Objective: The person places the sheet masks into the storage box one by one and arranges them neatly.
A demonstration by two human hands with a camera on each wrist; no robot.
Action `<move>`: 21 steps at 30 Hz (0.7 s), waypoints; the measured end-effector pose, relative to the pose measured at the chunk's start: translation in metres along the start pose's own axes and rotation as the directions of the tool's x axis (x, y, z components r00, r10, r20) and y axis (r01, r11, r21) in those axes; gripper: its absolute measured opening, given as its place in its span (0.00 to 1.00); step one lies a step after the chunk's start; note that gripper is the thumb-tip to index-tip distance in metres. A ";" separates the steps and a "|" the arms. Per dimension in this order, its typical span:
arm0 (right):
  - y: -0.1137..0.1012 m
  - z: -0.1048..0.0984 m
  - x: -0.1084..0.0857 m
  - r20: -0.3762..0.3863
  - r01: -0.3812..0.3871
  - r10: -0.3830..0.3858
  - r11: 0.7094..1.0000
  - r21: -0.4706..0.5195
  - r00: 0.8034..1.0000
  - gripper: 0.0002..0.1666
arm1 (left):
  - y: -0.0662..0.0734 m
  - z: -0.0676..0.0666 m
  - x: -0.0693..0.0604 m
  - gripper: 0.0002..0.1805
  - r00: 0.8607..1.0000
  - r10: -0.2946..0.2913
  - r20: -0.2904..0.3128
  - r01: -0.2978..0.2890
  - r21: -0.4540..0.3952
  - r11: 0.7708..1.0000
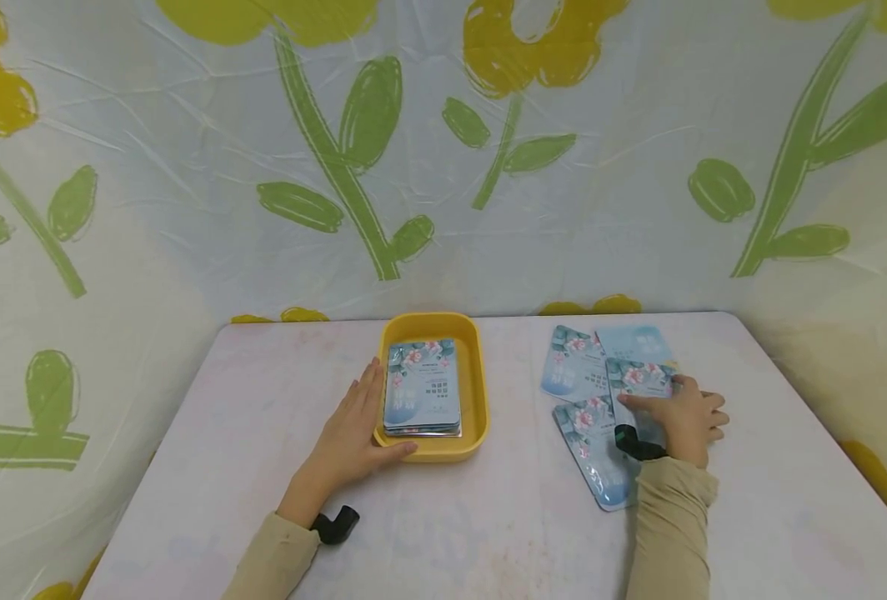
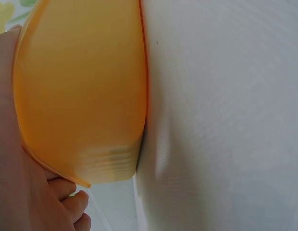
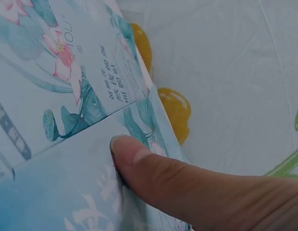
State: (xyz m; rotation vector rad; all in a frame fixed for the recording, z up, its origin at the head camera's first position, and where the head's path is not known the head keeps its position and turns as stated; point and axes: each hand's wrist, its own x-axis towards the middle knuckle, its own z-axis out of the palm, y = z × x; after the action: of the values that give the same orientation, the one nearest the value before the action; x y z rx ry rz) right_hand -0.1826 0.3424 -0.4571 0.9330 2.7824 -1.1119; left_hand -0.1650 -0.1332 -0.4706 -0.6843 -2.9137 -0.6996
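Note:
My left hand [image 1: 349, 437] rests against the left side and near corner of a yellow plastic tray [image 1: 476, 400], fingers stretched along the rim and thumb at the near edge. Inside the tray lies a stack of blue floral sheet mask packets [image 1: 423, 385]. On the right, my right hand [image 1: 684, 417] pinches a sheet mask packet [image 1: 638, 379] between thumb and fingers. The thumb [image 3: 154, 166] lies on its face in the right wrist view; the other fingers are hidden there. More packets lie under and around it: one at upper left [image 1: 574, 367], one behind [image 1: 634, 340], one nearer [image 1: 601, 458].
A pale tabletop [image 1: 443, 533] carries everything. Behind and beside it hangs a white cloth [image 1: 601, 183] printed with yellow flowers and green leaves. Each wrist wears a black device, one on the left wrist [image 1: 336, 525] and one on the right [image 1: 637, 443].

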 end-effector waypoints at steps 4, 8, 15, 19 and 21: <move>0.001 0.002 0.000 -0.014 -0.007 0.007 1.000 0.006 1.000 0.63 | 0.000 0.000 0.000 0.68 1.000 0.002 -0.001 -0.002 -0.002 1.000; 0.002 0.002 0.000 -0.018 -0.017 0.018 1.000 0.019 1.000 0.63 | 0.000 0.001 0.000 0.68 1.000 0.006 -0.009 -0.006 -0.008 1.000; 0.005 0.001 0.002 -0.022 -0.039 0.041 0.998 0.055 0.999 0.58 | 0.000 0.001 0.000 0.69 1.000 0.009 -0.012 -0.009 -0.002 1.000; 0.006 0.000 0.002 -0.070 -0.032 0.040 0.993 0.117 0.997 0.51 | -0.001 0.002 0.001 0.68 1.000 0.009 -0.013 -0.010 -0.006 1.000; 0.008 0.001 0.003 -0.126 -0.015 0.036 0.987 0.163 0.991 0.44 | -0.001 0.003 0.001 0.68 1.000 0.011 -0.013 -0.011 -0.006 1.000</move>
State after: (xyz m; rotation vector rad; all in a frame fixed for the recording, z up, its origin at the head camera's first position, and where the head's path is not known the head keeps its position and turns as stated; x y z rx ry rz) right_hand -0.1809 0.3475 -0.4632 1.0893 2.8043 -1.3369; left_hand -0.1661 -0.1326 -0.4732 -0.6928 -2.8948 -0.7096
